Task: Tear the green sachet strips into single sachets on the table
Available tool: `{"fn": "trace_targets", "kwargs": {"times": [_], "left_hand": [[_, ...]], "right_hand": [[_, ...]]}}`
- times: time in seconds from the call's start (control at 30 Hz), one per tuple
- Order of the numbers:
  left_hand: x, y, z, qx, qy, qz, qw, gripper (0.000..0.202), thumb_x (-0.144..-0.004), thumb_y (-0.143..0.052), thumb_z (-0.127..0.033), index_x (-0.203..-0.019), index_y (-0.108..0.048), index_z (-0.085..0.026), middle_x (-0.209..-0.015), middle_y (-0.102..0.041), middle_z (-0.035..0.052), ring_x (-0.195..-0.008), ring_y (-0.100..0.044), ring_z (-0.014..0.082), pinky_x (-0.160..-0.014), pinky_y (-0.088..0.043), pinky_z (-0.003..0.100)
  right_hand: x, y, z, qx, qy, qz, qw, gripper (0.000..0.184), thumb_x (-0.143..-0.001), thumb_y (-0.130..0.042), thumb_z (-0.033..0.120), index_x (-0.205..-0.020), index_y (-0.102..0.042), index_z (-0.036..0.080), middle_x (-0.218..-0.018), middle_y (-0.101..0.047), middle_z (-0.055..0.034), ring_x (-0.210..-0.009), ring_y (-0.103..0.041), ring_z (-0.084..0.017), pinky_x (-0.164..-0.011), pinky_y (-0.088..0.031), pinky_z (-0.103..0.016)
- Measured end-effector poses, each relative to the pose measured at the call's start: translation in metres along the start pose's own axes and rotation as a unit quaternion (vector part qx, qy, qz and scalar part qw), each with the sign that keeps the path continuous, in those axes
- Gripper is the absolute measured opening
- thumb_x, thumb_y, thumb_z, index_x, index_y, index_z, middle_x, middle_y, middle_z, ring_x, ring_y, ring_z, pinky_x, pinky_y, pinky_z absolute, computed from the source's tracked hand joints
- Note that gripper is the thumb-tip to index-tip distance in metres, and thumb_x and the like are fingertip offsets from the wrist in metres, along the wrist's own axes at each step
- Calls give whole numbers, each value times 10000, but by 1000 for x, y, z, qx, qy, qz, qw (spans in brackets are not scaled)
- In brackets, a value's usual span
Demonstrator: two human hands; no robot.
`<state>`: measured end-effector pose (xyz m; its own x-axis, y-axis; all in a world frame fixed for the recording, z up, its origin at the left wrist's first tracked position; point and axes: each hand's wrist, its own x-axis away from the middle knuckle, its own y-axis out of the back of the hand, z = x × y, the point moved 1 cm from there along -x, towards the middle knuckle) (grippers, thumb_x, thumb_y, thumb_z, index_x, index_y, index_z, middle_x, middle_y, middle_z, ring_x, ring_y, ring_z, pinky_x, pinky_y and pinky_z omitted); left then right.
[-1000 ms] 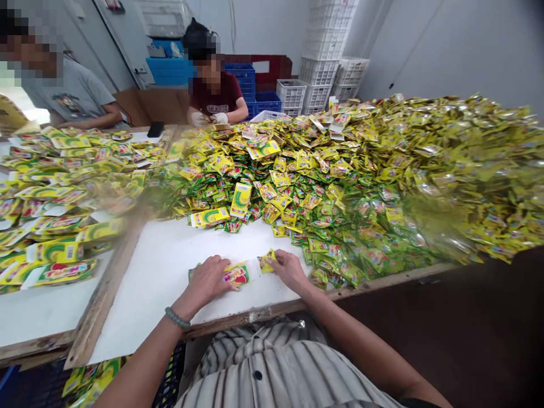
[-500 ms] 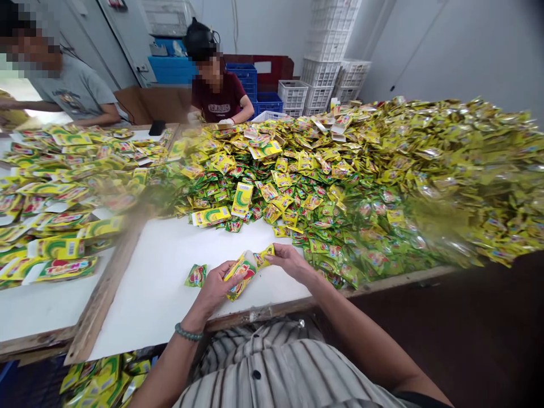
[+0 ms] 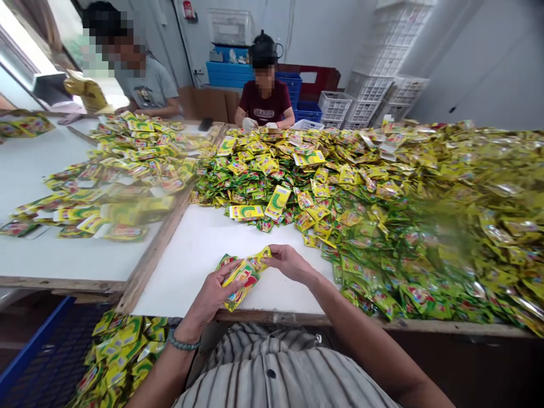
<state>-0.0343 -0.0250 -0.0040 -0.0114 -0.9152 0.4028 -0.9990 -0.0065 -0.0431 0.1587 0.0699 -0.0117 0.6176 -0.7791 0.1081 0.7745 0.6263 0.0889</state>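
Both hands work at lower centre: my left hand (image 3: 210, 294) grips a yellow packet (image 3: 242, 277) while my right hand (image 3: 289, 262) pinches its upper end, so I judge packing underway, needing steady alignment next.

a heap of packets (image 3: 382, 204) lies on the table (image 3: 199, 266), behind and right of both hands.
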Motion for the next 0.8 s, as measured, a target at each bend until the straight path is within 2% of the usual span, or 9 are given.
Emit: {"fn": "trace_targets", "kwargs": {"times": [0.1, 0.17, 0.3, 0.4, 0.5, 0.63, 0.73, 0.8], "left_hand": [[8, 13, 4, 25, 3, -16, 1000, 721, -640, -777, -429, -1277, -558, -171, -1249, -636, 108, -1089, -624, 285, -920, -513, 375], [13, 22, 7, 44, 5, -28, 999, 742, -645, -779, -420, -1296, -536, -160, -1208, -660, 114, -1054, -643, 278, -907, -519, 369], [24, 41, 12, 100, 14, -66, 993, 727, -641, -794, -389, -1280, -533, -160, -1158, -686, 107, -968, -677, 258, -841, -539, 336], [33, 54, 15, 147, 29, -72, 986, 696, -641, -806, -338, -1262, -538, -176, -1139, -695, 98, -915, -691, 231, -796, -545, 303], [39, 61, 17, 189, 37, -69, 979, 660, -643, -813, -285, -1237, -547, -171, -1094, -713, 93, -869, -698, 202, -769, -542, 272], [40, 63, 22, 231, 25, -98, 968, 677, -643, -816, -269, -1249, -533, -165, -1045, -729, 79, -847, -697, 176, -768, -534, 249], [38, 62, 26, 243, 18, -102, 965, 703, -649, -812, -266, -1279, -517, -164, -1057, -725, 83, -856, -697, 184, -769, -536, 257], [38, 63, 25, 257, 13, -107, 960, 724, -640, -817, -256, -1290, -511, -164, -1065, -722, 86, -855, -698, 188, -769, -539, 261]], "right_hand": [[-11, -16, 8, 119, 13, 2, 993, 236, -741, -637, 350, -618, -555, 165, -640, -469, 29, -615, -398, -104, -549, -313, -216], [-18, -29, 13, 154, -1, -4, 988, 271, -728, -657, 366, -597, -523, 170, -585, -400, 48, -582, -343, -94, -521, -264, -214], [-34, -55, 16, 74, -39, 47, 995, 375, -663, -700, 513, -656, -537, 175, -584, -403, 55, -578, -349, -94, -513, -261, -213], [-47, -66, 18, 14, -46, 89, 995, 417, -639, -709, 546, -670, -527, 171, -603, -405, 56, -580, -349, -90, -512, -258, -212], [-59, -70, 25, 71, -13, 103, 992, 380, -660, -718, 465, -607, -486, 169, -583, -362, 67, -573, -310, -80, -504, -222, -213], [-70, -78, 35, 199, 22, 106, 974, 309, -691, -719, 265, -561, -459, 160, -552, -332, 81, -562, -292, -69, -506, -203, -213], [-69, -83, 38, 281, 53, 87, 954, 251, -684, -730, 186, -562, -513, 152, -535, -369, 82, -549, -303, -65, -512, -206, -217], [-68, -82, 38, 287, 68, 96, 951, 168, -723, -714, 220, -622, -597, 155, -554, -443, 69, -554, -351, -70, -522, -237, -213]]}}
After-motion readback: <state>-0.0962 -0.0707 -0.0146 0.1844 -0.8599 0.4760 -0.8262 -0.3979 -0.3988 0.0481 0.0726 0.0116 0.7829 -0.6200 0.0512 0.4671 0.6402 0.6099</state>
